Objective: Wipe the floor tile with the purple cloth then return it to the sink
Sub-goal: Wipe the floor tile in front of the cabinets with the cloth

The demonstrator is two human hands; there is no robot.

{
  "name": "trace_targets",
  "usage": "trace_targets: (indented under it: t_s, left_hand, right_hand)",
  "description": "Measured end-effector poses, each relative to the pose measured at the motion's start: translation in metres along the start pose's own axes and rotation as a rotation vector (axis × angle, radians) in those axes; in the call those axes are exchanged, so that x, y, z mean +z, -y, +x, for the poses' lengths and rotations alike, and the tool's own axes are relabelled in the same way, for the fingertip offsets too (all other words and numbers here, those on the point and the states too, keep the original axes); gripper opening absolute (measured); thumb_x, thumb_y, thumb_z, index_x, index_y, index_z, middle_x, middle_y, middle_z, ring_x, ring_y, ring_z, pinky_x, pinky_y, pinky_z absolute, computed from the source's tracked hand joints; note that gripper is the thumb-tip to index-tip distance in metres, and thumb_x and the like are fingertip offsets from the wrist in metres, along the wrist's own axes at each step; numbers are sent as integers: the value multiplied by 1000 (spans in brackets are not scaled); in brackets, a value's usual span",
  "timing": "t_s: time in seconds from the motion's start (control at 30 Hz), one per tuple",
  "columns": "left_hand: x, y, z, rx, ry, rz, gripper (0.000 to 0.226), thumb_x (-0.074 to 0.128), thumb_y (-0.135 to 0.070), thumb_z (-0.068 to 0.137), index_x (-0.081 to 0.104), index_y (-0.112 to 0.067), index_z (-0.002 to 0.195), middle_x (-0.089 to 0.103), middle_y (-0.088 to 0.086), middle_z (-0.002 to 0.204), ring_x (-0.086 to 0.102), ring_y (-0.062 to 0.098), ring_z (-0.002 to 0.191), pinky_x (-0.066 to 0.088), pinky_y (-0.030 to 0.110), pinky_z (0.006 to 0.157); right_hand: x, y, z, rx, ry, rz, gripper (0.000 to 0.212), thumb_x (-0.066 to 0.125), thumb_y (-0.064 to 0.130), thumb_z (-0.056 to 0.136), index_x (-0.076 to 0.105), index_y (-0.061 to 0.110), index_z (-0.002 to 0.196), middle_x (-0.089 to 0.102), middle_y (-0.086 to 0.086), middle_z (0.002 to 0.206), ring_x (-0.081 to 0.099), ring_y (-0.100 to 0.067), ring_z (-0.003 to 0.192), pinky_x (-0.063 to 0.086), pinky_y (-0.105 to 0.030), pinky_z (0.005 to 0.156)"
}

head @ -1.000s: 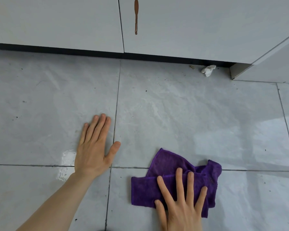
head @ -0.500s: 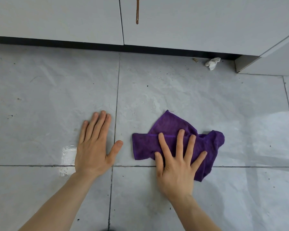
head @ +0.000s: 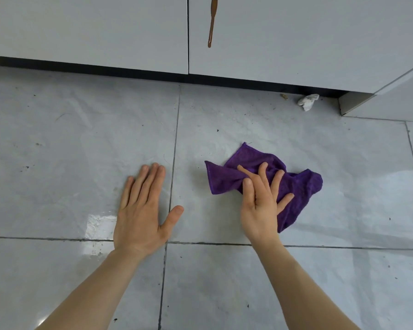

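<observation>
A crumpled purple cloth [head: 301, 186] lies on a grey floor tile [head: 284, 134] in the middle right of the view. My right hand [head: 260, 198] presses down on the cloth's near left part, fingers spread and the thumb pinching a fold. My left hand [head: 141, 210] lies flat on the neighbouring tile to the left, palm down, fingers together, holding nothing. The sink is out of view.
Grey cabinet doors [head: 296, 32] with a brown handle [head: 212, 20] run along the far side above a dark toe-kick. A crumpled white scrap [head: 306, 102] and small crumbs lie near the cabinet base. A wet glossy patch [head: 98, 225] shines left of my left hand.
My right hand has pushed the cloth away from me, across the grout line toward the cabinets, and its thumb now gathers a fold. My left hand stays planted.
</observation>
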State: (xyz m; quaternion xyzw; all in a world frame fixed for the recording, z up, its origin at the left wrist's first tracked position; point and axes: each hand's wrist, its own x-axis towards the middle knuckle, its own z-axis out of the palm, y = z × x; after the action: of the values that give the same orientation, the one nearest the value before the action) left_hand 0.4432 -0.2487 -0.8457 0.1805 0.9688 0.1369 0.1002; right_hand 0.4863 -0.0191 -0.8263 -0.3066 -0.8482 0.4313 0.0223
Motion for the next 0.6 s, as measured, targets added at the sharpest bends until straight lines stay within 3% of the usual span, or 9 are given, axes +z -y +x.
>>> trace_targets:
  t_s: [0.13, 0.23, 0.3, 0.47, 0.6]
  left_hand:
    - [0, -2, 1, 10, -22, -26, 87, 19, -68, 94, 13, -11, 160, 14, 2, 169, 6, 17, 157, 8, 45, 127]
    - [2, 2, 0, -74, -6, -77, 92, 15, -73, 91, 20, -9, 158, 28, 14, 164, 18, 29, 155, 10, 44, 127]
    - [1, 3, 0, -96, -29, -163, 91, 16, -73, 92, 21, -10, 157, 31, 16, 162, 23, 33, 152, 15, 46, 126]
    - [-4, 0, 2, -154, -129, -406, 85, 36, -62, 91, 17, -15, 159, 29, 6, 164, 29, 28, 148, 29, 52, 120]
    - [-4, 1, 1, -85, -123, -386, 80, 43, -57, 92, 21, -17, 158, 27, 3, 165, 22, 19, 153, 22, 49, 123]
  right_hand:
    - [31, 35, 11, -113, 167, -22, 35, 33, 42, 108, 56, 48, 134, 19, 8, 169, -19, -17, 155, -29, -58, 114]
    - [64, 53, 0, -329, 291, -274, 38, 28, 49, 107, 49, 53, 138, 5, 7, 171, -27, -25, 152, -28, -63, 113]
    - [73, 53, -8, -370, 298, -414, 41, 23, 52, 106, 38, 56, 144, -4, 5, 171, -30, -29, 151, -23, -68, 113]
    - [66, 35, -41, -472, 312, -670, 51, 30, 52, 105, 14, 55, 153, -9, -6, 171, -23, -41, 152, -5, -77, 113]
    - [56, 22, -76, -467, 351, -711, 49, 33, 51, 105, 19, 56, 151, -7, -6, 171, -17, -44, 153, -1, -79, 113]
